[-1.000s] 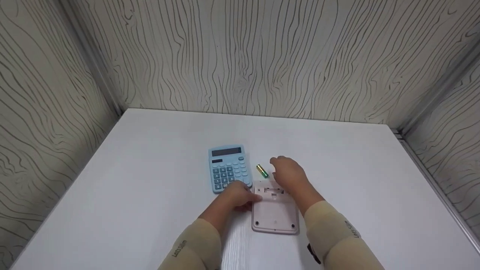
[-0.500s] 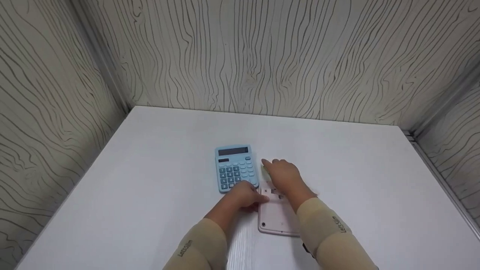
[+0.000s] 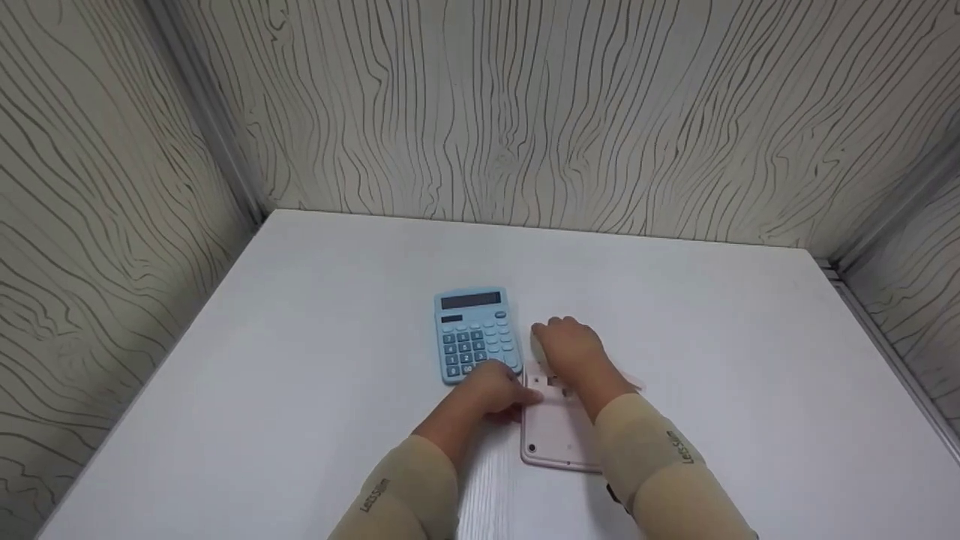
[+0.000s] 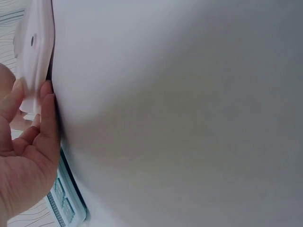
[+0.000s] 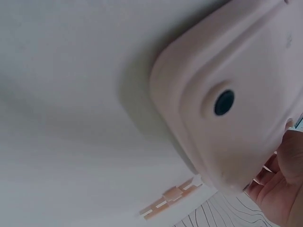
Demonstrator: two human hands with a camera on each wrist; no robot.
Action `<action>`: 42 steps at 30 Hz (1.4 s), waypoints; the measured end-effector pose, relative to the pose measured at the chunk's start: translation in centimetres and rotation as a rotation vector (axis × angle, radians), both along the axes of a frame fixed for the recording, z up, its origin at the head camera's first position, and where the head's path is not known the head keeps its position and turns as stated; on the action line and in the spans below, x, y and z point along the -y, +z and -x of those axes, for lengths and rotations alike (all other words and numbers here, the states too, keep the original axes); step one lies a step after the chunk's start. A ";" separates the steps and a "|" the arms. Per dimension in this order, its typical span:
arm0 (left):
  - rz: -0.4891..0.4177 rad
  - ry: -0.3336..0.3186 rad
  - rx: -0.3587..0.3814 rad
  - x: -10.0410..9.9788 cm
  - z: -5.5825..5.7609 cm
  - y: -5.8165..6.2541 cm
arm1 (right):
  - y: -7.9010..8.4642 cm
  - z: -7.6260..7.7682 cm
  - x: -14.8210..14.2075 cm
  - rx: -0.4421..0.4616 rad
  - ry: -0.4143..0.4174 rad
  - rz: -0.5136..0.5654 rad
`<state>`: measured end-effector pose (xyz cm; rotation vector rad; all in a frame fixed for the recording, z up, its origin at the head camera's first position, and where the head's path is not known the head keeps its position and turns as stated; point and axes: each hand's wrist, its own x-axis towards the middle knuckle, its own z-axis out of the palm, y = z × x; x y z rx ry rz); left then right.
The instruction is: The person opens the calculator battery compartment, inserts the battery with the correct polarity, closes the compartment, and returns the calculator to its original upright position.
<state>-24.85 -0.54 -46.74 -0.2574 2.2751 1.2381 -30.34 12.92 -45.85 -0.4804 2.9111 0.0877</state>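
Observation:
A pink calculator (image 3: 559, 427) lies face down on the white table, its small battery slot showing near the top. My left hand (image 3: 495, 388) pinches its left edge, thumb on the back and fingers below, as the left wrist view also shows. A light blue calculator (image 3: 478, 335) lies face up at the left, close to that hand. Over the top end of the pink calculator, my right hand (image 3: 572, 349) bends its fingers around the spot of the small green-and-gold battery, which they hide. In the right wrist view, the curled right hand (image 5: 284, 184) is partly behind the pink calculator.
A pink battery cover (image 5: 170, 196) lies on the table (image 3: 337, 337) to the right of the pink calculator, partly hidden behind the right wrist in the head view. Wood-grain patterned panels (image 3: 480, 112) stand around the table's back and sides.
My right hand has moved left and down over the battery, hiding it, then stayed nearly still. The left hand keeps its hold on the pink calculator. The head view has shifted slightly.

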 end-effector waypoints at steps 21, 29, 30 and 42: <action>-0.003 -0.005 -0.003 0.0 0.0 0.0 | 0.6 0.5 -1.7 0.048 -0.110 0.236; -0.015 0.001 0.009 0.1 0.0 0.1 | 1.6 0.0 -2.5 0.035 -0.095 0.335; -0.015 0.002 0.012 0.1 0.0 0.1 | 1.6 -0.1 -2.6 0.033 -0.092 0.345; 0.005 -0.011 0.007 0.1 -0.1 0.1 | 1.9 -1.7 -3.0 0.073 -0.166 0.500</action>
